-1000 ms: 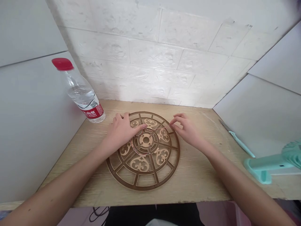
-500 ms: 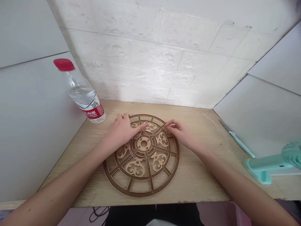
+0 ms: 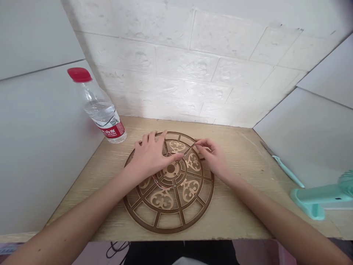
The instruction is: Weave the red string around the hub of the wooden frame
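Note:
A round brown openwork disc point(image 3: 169, 230), with scrolled cutouts and a hub in the middle, lies flat on the table. A thin pinkish cord point(image 3: 162, 187) loops round its hub; part of it is under my left hand. My left hand point(image 3: 149, 152) rests on the disc's upper left with fingers spread, its thumb reaching over the hub's upper edge. At the upper right rim, my right hand point(image 3: 211, 152) is closed in a pinch on the cord, which runs from near my left thumb towards those fingertips. The fingertips hide the end of the cord.
A water bottle with a red cap point(image 3: 104, 119) stands at the back left by the side panel. On the right lie a knife with a mint handle point(image 3: 288, 171) and a mint handheld fan point(image 3: 317, 197). A white brick-pattern wall point(image 3: 176, 70) closes the back.
My left hand has shifted right, fingers more spread, and its thumb has come further across the hub. My right hand keeps its pinch near the rim. The view has shifted slightly.

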A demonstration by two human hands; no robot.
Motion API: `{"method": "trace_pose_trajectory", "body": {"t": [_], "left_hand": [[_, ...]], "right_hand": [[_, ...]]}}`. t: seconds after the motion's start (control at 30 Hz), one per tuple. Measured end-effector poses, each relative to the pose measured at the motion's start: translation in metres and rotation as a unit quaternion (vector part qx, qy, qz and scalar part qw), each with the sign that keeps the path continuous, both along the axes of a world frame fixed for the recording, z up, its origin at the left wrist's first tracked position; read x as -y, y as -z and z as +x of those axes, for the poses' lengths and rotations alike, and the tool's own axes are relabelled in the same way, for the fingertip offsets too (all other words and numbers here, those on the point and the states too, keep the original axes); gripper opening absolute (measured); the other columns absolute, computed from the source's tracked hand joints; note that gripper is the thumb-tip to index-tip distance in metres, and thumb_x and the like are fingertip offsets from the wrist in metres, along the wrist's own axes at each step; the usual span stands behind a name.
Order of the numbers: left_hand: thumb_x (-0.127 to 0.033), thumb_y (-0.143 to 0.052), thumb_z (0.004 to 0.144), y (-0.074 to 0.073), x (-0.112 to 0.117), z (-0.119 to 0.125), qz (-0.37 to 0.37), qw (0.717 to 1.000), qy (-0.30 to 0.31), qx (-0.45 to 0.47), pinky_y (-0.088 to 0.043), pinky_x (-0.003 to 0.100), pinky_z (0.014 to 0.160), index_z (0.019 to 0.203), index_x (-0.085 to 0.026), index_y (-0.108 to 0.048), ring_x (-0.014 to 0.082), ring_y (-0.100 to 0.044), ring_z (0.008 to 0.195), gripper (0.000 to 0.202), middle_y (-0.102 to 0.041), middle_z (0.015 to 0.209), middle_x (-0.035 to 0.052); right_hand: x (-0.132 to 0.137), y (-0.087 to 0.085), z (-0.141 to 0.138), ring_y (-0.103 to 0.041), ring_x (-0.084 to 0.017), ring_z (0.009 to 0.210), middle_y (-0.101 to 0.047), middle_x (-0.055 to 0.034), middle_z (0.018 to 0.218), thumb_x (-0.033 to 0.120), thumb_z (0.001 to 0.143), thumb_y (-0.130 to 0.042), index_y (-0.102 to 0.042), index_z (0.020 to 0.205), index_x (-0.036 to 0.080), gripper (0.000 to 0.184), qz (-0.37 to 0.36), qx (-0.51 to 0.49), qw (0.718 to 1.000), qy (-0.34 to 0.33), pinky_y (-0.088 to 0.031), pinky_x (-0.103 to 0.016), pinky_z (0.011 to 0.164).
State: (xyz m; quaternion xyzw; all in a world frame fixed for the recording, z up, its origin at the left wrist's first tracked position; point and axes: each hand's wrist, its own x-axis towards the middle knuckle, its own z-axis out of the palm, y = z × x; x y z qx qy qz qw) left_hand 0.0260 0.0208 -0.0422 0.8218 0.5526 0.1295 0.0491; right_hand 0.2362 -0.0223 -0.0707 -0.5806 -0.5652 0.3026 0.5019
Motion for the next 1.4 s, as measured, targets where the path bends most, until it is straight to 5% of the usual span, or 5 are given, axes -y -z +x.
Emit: {"method": "trace_pose_trajectory", "body": {"t": [0.23, 0.53, 0.77, 0.9, 1.4], "left_hand": [[-0.085, -0.031, 0.071, -0.001, 0.001, 0.001, 0.011, 0.999, 0.039, -0.011, -0.027, 0.064, 0.096, 0.142, -0.03, -0.038, 0.0395, -0.029, 0.132, 0.089, -0.035, 0.149, 0.0109], [-0.083, -0.037, 0.071, 0.001, -0.002, 0.0, 0.029, 0.999, 0.014, -0.001, -0.031, 0.063, 0.091, 0.143, -0.029, -0.037, 0.0401, -0.037, 0.124, 0.09, -0.044, 0.134, 0.0193], [-0.08, -0.036, 0.075, 0.006, -0.004, -0.002, 0.061, 0.998, 0.017, -0.001, -0.032, 0.063, 0.088, 0.14, -0.028, -0.04, 0.0393, -0.039, 0.122, 0.083, -0.045, 0.131, 0.019], [-0.078, -0.035, 0.077, 0.006, -0.004, -0.001, 0.067, 0.998, 0.017, 0.002, -0.033, 0.062, 0.088, 0.139, -0.028, -0.041, 0.0388, -0.039, 0.121, 0.08, -0.046, 0.13, 0.0183], [-0.07, -0.035, 0.083, -0.001, 0.003, 0.001, 0.07, 0.997, 0.032, 0.013, -0.033, 0.06, 0.088, 0.136, -0.029, -0.045, 0.0362, -0.042, 0.119, 0.069, -0.05, 0.127, 0.0153]], "right_hand": [[0.005, 0.003, -0.006, -0.057, -0.02, 0.107, -0.056, -0.0086, 0.122, 0.033, 0.088, -0.054, -0.063, 0.09, 0.019, 0.017, 0.044, 0.056, 0.997, -0.027, -0.048, -0.031, 0.079], [0.009, 0.001, -0.007, -0.056, -0.019, 0.107, -0.059, -0.0059, 0.113, 0.023, 0.09, -0.05, -0.057, 0.101, 0.023, 0.013, 0.127, 0.127, 0.981, -0.077, -0.047, -0.034, 0.086], [0.016, -0.011, 0.001, -0.035, -0.03, 0.128, -0.06, -0.0046, 0.12, 0.022, 0.087, -0.055, -0.061, 0.108, 0.024, 0.022, 0.194, 0.342, 0.903, -0.171, -0.03, -0.053, 0.104], [0.016, -0.01, -0.002, -0.036, -0.028, 0.123, -0.059, -0.0057, 0.12, 0.028, 0.089, -0.057, -0.064, 0.103, 0.021, 0.017, 0.217, 0.381, 0.877, -0.195, -0.036, -0.048, 0.102], [0.016, -0.006, -0.011, -0.038, -0.028, 0.115, -0.056, -0.0096, 0.121, 0.022, 0.093, -0.048, -0.064, 0.095, 0.015, 0.018, 0.244, 0.435, 0.854, -0.152, -0.041, -0.045, 0.096]]}}
